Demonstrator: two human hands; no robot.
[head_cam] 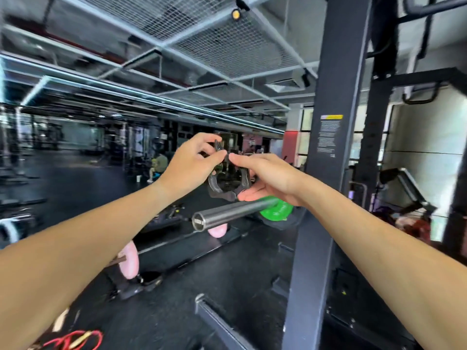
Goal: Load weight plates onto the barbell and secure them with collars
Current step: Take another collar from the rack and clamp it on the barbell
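A black clamp collar (228,180) is held in mid-air at the centre of the view, above the free end of the barbell sleeve (233,213) and apart from it. The collar's ring stands open, its two curved halves spread, with the lever at the top. The left hand (190,164) pinches the lever between thumb and forefinger; its grip is narrow and closed on the collar's upper part. The right hand (265,176) holds the collar from the right side, forefinger at the top beside the left thumb, remaining fingers curled under the ring; its grip is likewise closed on the collar. Both forearms reach in from the near edge of the view.

The barbell sleeve is a bare grey steel tube running from its end cap at near left toward far right, where a green weight plate (275,210) sits on it, partly hidden behind the right hand. The sleeve between end cap and plate carries nothing.

Just right of the plate rises a dark rack upright (331,147) bearing a printed label (329,135). Below the sleeve, on the black floor (240,279), lie a second bar with pink plates (130,260) at near left and a further pink plate (217,229) under the sleeve's end. A red cord (75,339) lies at the near left edge. Wire-mesh ceiling panels (202,29) span the top of the view; the far gym interior is blurred.
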